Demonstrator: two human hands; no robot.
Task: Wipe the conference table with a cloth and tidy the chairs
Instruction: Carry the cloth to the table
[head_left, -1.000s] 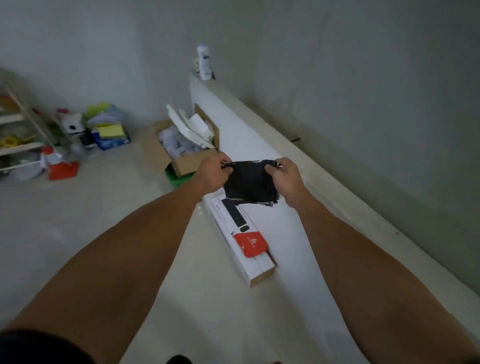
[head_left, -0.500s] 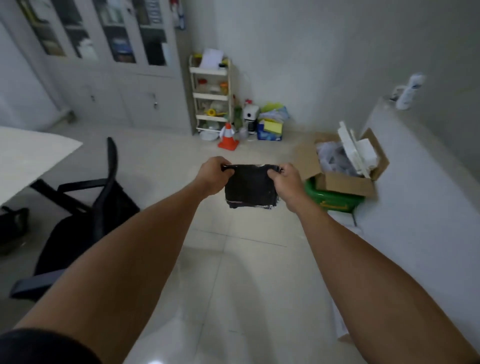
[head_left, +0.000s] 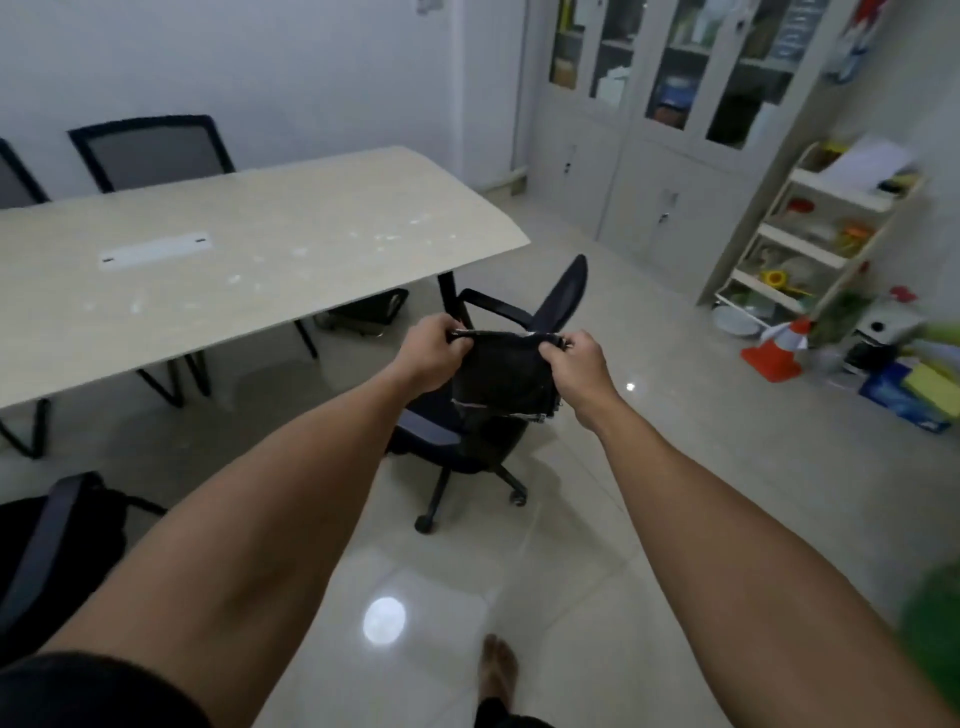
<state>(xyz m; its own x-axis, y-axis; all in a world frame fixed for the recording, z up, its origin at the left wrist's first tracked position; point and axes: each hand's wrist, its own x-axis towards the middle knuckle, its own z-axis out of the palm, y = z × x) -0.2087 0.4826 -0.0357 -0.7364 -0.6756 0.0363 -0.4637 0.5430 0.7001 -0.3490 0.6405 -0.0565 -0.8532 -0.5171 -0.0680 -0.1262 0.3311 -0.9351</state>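
We held a black cloth (head_left: 501, 376) mid-frame, left grip (head_left: 428, 358) and right grip (head_left: 574, 364) pinching its top corners, speckled bench (head_left: 249, 260) upper left, office chair (head_left: 519, 322) behind the cloth

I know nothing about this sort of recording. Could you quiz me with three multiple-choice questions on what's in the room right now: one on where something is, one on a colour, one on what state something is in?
1. Where is the orange cone?
A. on the conference table
B. on the floor by the white shelf rack
C. on a chair seat

2. What colour is the cloth?
A. black
B. yellow
C. white

3. What is happening with the cloth?
A. it lies flat on the table
B. it hangs over a chair back
C. both hands hold it in the air

Answers:
1. B, since the cone stands on the tiles next to the shelf rack at the right.
2. A, as the fabric is black, with a pale edge near its bottom.
3. C, because the left hand and right hand each pinch a top corner, well clear of the conference table.
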